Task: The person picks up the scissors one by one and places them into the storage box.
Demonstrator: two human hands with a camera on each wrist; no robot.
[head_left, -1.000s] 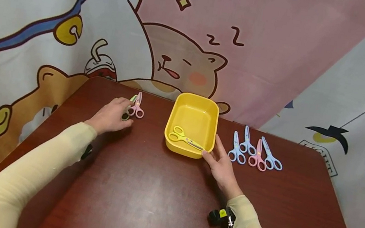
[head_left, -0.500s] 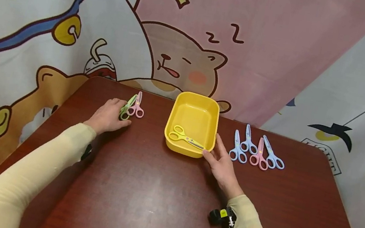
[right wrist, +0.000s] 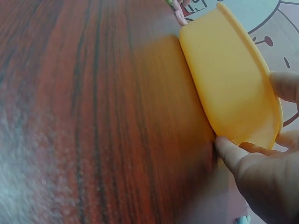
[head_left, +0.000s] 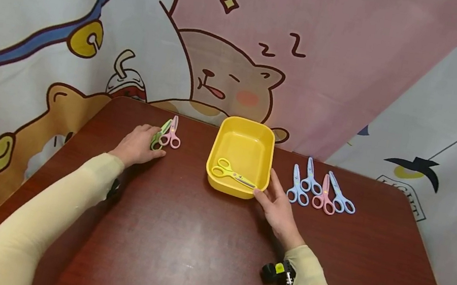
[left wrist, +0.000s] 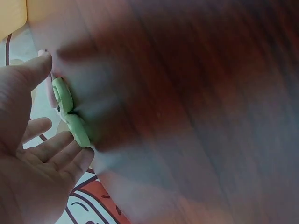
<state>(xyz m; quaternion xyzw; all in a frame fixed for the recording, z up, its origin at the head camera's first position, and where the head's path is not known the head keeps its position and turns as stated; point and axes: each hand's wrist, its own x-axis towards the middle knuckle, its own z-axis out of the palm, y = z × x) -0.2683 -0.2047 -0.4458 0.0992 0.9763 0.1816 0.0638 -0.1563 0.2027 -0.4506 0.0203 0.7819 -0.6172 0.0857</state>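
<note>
The right hand [head_left: 280,214] grips a corner of the yellow box [head_left: 239,146], which contains yellow scissors [head_left: 234,174]. To the box's left, the left hand [head_left: 137,145] is spread at green scissors [left wrist: 77,128], beside pink scissors [head_left: 172,129]; to the box's right lie four more scissors [head_left: 324,192].

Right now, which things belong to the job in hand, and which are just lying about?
Likely in the job:
Yellow tray, held by the right hand
Green scissors, by the left hand
Yellow scissors, lying in the tray

Seemingly lying about, perhaps wanted too:
Left pink scissors, beside the green
Three blue scissors, right of the tray
Right pink scissors, among the blue
</note>
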